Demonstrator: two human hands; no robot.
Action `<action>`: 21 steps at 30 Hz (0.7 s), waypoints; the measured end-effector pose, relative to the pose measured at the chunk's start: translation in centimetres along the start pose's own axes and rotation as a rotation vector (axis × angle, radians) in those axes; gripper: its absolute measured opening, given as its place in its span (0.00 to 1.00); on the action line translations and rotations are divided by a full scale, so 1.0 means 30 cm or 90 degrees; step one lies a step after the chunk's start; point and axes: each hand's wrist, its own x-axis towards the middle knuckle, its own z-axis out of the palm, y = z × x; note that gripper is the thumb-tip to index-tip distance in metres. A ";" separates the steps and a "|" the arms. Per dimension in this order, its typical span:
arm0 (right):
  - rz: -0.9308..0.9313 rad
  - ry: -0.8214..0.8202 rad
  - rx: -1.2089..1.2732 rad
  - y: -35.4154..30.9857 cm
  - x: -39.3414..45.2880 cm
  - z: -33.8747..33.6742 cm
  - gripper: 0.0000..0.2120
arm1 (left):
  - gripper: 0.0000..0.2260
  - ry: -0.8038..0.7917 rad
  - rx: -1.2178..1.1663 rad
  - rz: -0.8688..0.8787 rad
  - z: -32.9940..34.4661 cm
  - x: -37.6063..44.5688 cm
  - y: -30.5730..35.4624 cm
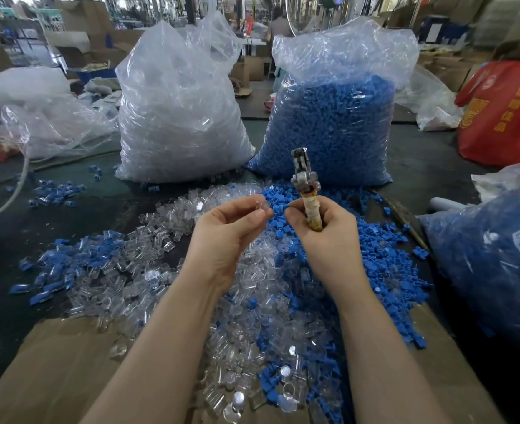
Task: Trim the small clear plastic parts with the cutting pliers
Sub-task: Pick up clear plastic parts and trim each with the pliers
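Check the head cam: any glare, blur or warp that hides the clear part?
Head view: wide-angle warp bends the edges; the background is soft; glare streaks the clear bag; the clear part in the left hand nearly vanishes against the pile; the pliers in the right hand are sharp.

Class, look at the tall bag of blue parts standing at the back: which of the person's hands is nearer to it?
Right. The right hand, gripping the cutting pliers, is just in front of the bag of blue parts; the left hand sits further left.
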 end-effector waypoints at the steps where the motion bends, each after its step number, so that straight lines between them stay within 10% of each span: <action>1: -0.002 -0.002 -0.004 0.000 -0.001 0.002 0.07 | 0.11 0.000 0.024 0.011 0.000 -0.001 -0.001; 21: -0.014 -0.022 -0.093 0.005 -0.001 0.007 0.09 | 0.12 -0.001 0.298 0.175 0.030 -0.024 -0.003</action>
